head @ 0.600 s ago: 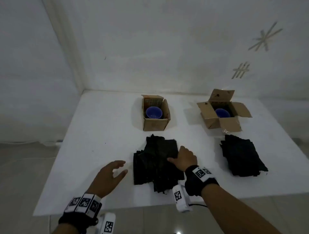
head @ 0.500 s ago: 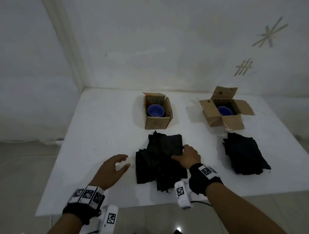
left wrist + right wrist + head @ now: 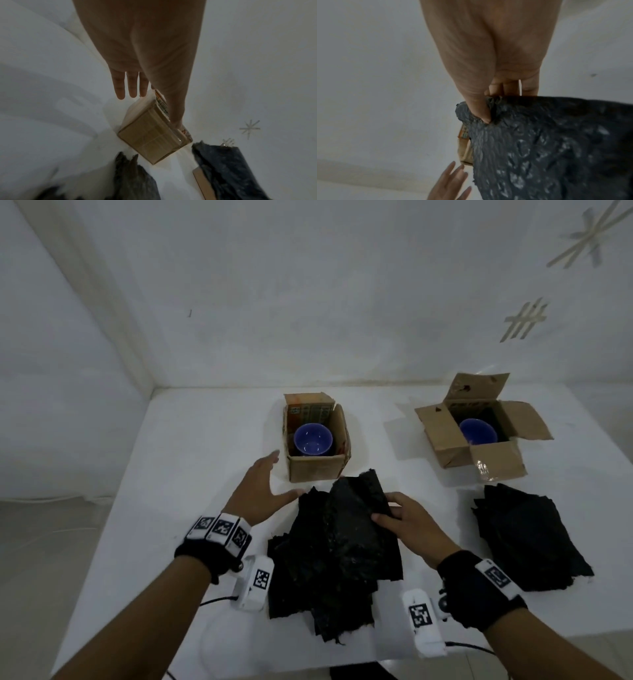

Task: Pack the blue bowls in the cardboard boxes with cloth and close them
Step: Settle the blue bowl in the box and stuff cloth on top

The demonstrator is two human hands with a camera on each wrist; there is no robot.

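Two open cardboard boxes stand on the white table (image 3: 191, 460). The left box (image 3: 317, 467) holds a blue bowl (image 3: 312, 439); the right box (image 3: 479, 426) holds another blue bowl (image 3: 478, 431). A pile of black cloths (image 3: 329, 556) lies in front of the left box. My right hand (image 3: 407, 518) pinches the top black cloth (image 3: 539, 142) at its edge, thumb on top, and lifts it off the pile. My left hand (image 3: 263, 487) hovers open, fingers straight, just left of the left box (image 3: 150, 132), holding nothing.
A second pile of black cloths (image 3: 527, 535) lies in front of the right box. White walls close the table at the back and left. Tape marks (image 3: 524, 320) are stuck on the back wall. Cables run off the table's near edge.
My right hand has taken hold of the top cloth and raised its edge. My left hand has moved forward from the table's front up beside the left box.
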